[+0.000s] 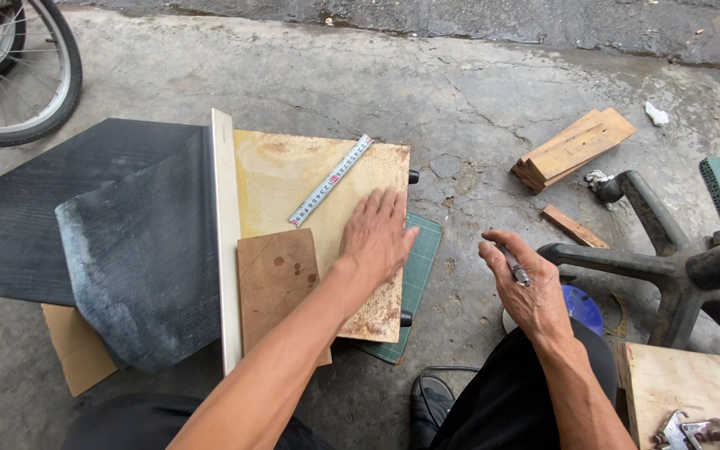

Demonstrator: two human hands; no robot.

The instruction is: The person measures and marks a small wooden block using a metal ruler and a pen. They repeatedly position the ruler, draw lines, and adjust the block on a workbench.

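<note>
One hand (374, 233) lies flat on the board (293, 171); the other (527, 287) grips a pen (512, 265).

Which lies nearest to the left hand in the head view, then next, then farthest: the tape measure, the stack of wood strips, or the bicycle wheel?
From the left hand, flat on the tan tile:
1. Tape measure, just up-left on the same tile.
2. Stack of wood strips, off to the upper right on the concrete.
3. Bicycle wheel, far upper left corner.

An informal workshop set up outdoors on a cracked concrete floor (460, 92). Beside the green cutting mat (420, 267) lie wood offcuts (572, 148); a bicycle wheel (18, 71) stands far left of it. A rubber sheet (110, 225) lies between them.
</note>
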